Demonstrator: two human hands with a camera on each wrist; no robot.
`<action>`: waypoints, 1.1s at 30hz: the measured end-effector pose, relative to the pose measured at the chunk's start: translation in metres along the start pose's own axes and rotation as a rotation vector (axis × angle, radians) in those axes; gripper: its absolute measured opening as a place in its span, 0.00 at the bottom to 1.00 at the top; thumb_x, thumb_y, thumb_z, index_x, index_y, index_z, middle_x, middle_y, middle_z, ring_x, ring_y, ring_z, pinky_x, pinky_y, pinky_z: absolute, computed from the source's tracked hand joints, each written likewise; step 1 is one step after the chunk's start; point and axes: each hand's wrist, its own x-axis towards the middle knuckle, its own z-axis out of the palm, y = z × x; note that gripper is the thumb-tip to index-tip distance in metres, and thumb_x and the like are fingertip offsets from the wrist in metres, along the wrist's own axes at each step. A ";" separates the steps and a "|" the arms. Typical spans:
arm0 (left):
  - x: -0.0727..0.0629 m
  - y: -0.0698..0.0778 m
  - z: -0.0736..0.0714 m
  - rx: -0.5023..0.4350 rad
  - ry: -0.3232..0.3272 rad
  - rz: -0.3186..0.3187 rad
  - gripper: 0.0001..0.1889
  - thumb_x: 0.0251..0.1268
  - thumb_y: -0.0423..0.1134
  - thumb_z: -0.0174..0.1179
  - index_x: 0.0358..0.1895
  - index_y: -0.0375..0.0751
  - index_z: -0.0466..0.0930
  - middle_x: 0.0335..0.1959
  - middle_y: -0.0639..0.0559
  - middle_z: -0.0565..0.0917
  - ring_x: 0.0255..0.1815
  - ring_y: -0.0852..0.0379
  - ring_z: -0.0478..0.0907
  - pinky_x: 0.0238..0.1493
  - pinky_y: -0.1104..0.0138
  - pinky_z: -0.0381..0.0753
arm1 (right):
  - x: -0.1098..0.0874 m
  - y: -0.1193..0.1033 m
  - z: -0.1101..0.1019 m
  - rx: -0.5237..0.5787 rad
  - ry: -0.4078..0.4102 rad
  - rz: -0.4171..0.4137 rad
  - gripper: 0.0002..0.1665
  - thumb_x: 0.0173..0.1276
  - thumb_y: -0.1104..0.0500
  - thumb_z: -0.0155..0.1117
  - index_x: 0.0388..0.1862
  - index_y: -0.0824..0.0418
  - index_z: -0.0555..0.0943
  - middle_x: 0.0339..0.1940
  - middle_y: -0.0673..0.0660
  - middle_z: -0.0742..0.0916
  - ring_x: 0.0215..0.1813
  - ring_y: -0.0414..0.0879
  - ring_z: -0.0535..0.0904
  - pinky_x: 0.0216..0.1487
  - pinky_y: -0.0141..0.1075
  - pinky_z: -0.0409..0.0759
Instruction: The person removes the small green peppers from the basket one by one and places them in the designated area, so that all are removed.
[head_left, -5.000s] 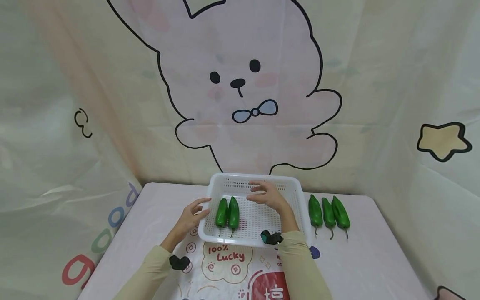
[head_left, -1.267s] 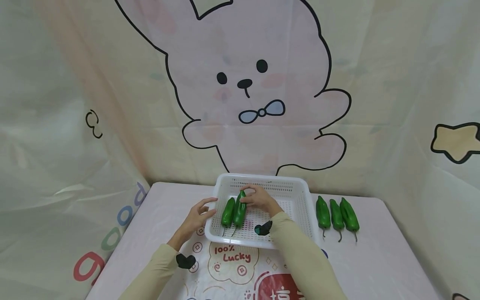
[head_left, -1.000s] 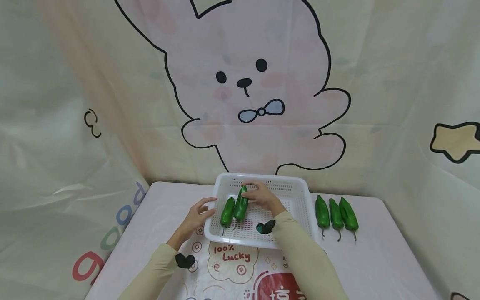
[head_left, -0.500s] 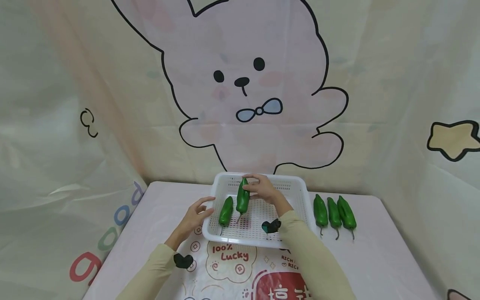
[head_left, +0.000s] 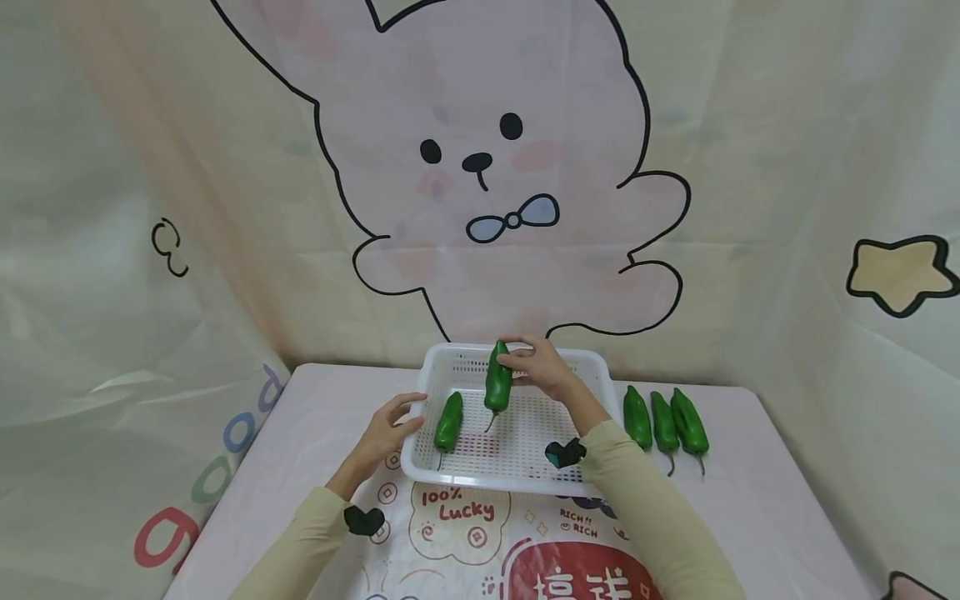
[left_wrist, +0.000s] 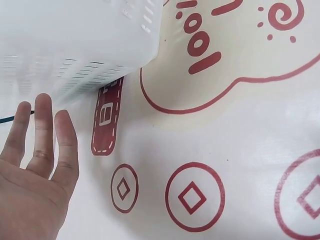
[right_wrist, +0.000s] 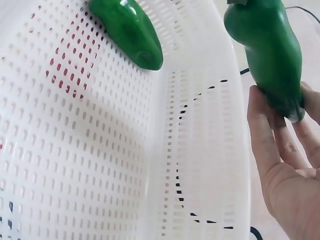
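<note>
My right hand [head_left: 546,368] pinches a green chili pepper [head_left: 498,385] near its tip, raised over the back part of a white perforated basket [head_left: 480,481]. Its stem hangs downward. In the right wrist view the thumb and fingers close around the tip of this pepper [right_wrist: 272,50]. A second green chili pepper [head_left: 448,423] lies on the basket floor at the left. My left hand [head_left: 381,437] is at the basket's left side, fingertips right at the rim. The left wrist view shows its fingers [left_wrist: 43,130] mostly straight beside the basket's outer wall.
Three more green chili peppers, a left one [head_left: 637,418], a middle one [head_left: 664,425] and a right one [head_left: 690,423], lie side by side on the table right of the basket. A printed cloth [head_left: 459,533] covers the tabletop. A curtain with a cartoon animal [head_left: 480,275] hangs behind.
The right hand has gripped the right-hand pepper of the pair in the basket and lifted it up, toward the back and slightly right. The left hand has stayed at the basket's left rim.
</note>
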 end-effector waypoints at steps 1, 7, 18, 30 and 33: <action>0.000 0.000 0.000 0.001 0.003 -0.001 0.25 0.74 0.37 0.62 0.71 0.45 0.71 0.71 0.33 0.68 0.62 0.28 0.74 0.49 0.47 0.83 | -0.002 -0.003 -0.001 0.006 0.003 -0.003 0.31 0.73 0.67 0.65 0.72 0.66 0.70 0.58 0.72 0.81 0.57 0.63 0.81 0.50 0.52 0.84; 0.000 0.000 0.001 0.007 0.016 0.001 0.23 0.74 0.37 0.62 0.70 0.46 0.72 0.69 0.32 0.70 0.61 0.28 0.75 0.47 0.47 0.84 | -0.013 -0.014 -0.007 0.019 -0.014 -0.067 0.31 0.73 0.66 0.66 0.72 0.66 0.70 0.54 0.71 0.83 0.51 0.59 0.84 0.51 0.54 0.83; 0.000 -0.001 0.001 -0.002 0.000 -0.009 0.25 0.75 0.38 0.62 0.71 0.46 0.70 0.70 0.32 0.70 0.63 0.28 0.73 0.49 0.47 0.84 | -0.036 -0.026 -0.016 -0.080 -0.039 -0.112 0.30 0.73 0.65 0.66 0.72 0.62 0.71 0.53 0.68 0.84 0.51 0.57 0.84 0.49 0.54 0.84; 0.001 -0.003 0.000 -0.015 0.005 -0.015 0.25 0.73 0.38 0.63 0.70 0.49 0.72 0.69 0.35 0.71 0.63 0.30 0.74 0.49 0.47 0.84 | -0.057 -0.025 -0.034 -0.112 -0.006 -0.128 0.32 0.71 0.64 0.69 0.73 0.60 0.72 0.52 0.67 0.84 0.50 0.55 0.84 0.49 0.53 0.84; 0.002 -0.005 -0.001 -0.022 0.000 -0.016 0.25 0.73 0.38 0.64 0.70 0.49 0.72 0.69 0.35 0.71 0.63 0.30 0.74 0.49 0.47 0.84 | -0.062 -0.024 -0.040 -0.118 -0.005 -0.135 0.34 0.71 0.63 0.70 0.73 0.62 0.71 0.52 0.67 0.84 0.49 0.55 0.85 0.48 0.53 0.84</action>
